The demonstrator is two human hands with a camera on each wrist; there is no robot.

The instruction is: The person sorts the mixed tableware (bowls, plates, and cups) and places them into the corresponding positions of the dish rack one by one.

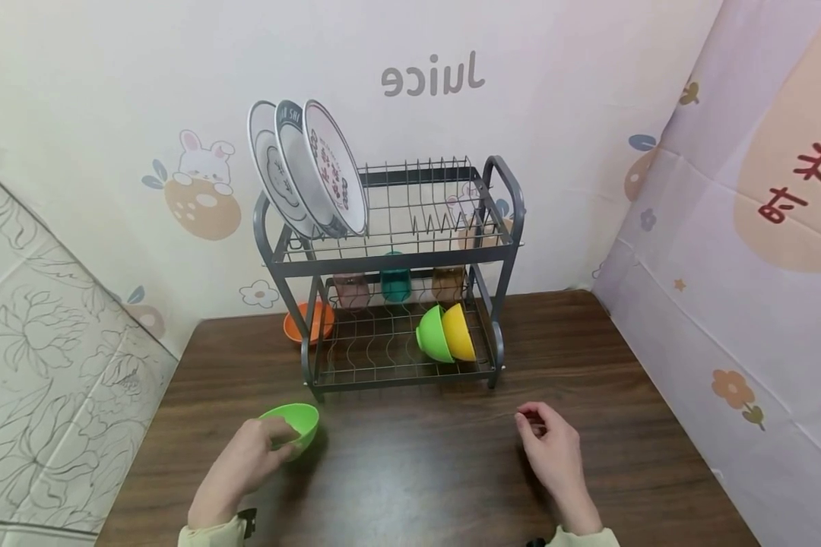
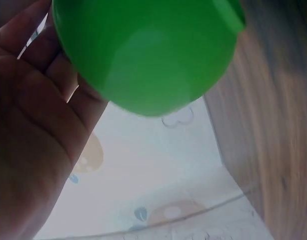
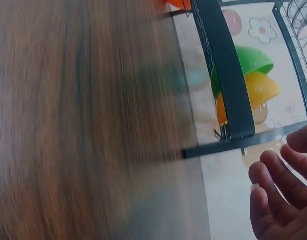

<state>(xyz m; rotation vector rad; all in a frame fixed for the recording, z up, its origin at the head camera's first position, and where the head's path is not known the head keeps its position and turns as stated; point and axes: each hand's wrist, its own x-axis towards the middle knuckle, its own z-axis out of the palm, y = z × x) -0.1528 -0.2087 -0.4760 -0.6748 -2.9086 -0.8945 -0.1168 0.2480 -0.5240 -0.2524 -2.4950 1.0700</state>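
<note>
My left hand (image 1: 241, 462) grips a light green bowl (image 1: 304, 420) by its rim, near the front left of the rack. The bowl is tilted, and part of it is hidden behind the fingers. From the left wrist view, the green bowl (image 2: 148, 60) fills the top, with the fingers along its left edge. Farther right, my right hand (image 1: 554, 450) is held over the table with loosely curled fingers and nothing in them. In the right wrist view that hand (image 3: 286, 192) appears near the rack's lower corner.
A two-tier dish rack (image 1: 393, 262) stands at the back of the wooden table (image 1: 410, 471). Three plates (image 1: 335, 167) lean upright on its top left. Below are a green bowl (image 1: 434, 334), a yellow bowl (image 1: 459, 334) and three cups (image 1: 396, 285). An orange bowl (image 1: 324, 323) sits by the rack's left side.
</note>
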